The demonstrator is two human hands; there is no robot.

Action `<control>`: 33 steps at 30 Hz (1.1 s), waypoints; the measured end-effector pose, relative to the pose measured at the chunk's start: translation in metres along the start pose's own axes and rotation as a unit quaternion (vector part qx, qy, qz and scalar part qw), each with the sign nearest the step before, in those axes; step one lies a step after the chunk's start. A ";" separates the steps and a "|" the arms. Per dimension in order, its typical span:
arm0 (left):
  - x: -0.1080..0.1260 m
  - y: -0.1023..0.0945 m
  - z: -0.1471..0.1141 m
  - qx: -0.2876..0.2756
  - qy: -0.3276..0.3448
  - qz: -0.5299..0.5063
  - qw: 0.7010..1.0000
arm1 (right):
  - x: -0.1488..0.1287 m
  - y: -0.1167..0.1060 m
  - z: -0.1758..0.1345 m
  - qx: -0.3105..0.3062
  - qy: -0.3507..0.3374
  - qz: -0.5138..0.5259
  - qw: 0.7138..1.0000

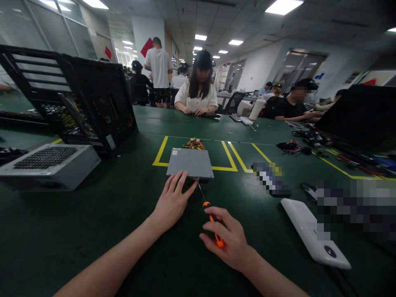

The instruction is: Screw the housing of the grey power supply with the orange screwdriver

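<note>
In the middle of the green table lies a grey metal power supply unit (192, 161), with a bundle of coloured wires (194, 143) coming out behind it. My left hand (173, 200) rests on its near left edge, fingers stretched out over the top and front. An orange and black screwdriver (219, 240) is held in my right hand (230, 239), with the fingers curled loosely around the handle. The screwdriver's shaft points away from me, and its tip meets the near face of the unit. Whether a screw sits at the tip is too small to tell.
A larger silver power supply (62, 165) and a black computer case (93, 103) stand on the left. To the right lie a white device (315, 235), a blurred dark object (272, 179) and tangled cables (293, 147). Across the table sits a person (198, 90).
</note>
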State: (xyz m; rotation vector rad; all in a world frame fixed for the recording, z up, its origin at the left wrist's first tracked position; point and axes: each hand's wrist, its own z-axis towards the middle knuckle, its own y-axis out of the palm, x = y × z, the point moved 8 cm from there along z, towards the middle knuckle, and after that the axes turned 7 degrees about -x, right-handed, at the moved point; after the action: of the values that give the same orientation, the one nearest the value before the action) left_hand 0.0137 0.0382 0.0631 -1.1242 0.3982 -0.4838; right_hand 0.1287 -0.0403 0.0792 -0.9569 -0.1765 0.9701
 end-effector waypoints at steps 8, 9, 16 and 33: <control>0.001 -0.001 0.001 0.009 0.000 0.003 1.000 | 0.009 0.001 -0.004 0.007 0.043 0.048 0.998; 0.001 -0.001 0.001 0.009 0.000 0.004 1.000 | 0.006 0.001 -0.003 0.005 0.033 0.040 0.999; 0.001 0.002 0.000 0.006 0.001 0.010 1.000 | 0.008 0.000 -0.002 0.002 0.052 0.030 0.998; 0.001 0.004 0.000 0.003 0.009 0.000 1.000 | 0.007 0.004 -0.004 -0.024 0.043 0.041 0.998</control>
State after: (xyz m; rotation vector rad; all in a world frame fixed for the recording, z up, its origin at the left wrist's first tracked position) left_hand 0.0148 0.0392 0.0595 -1.1146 0.4111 -0.4954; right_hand 0.1318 -0.0365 0.0719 -1.0552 -0.0885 1.0007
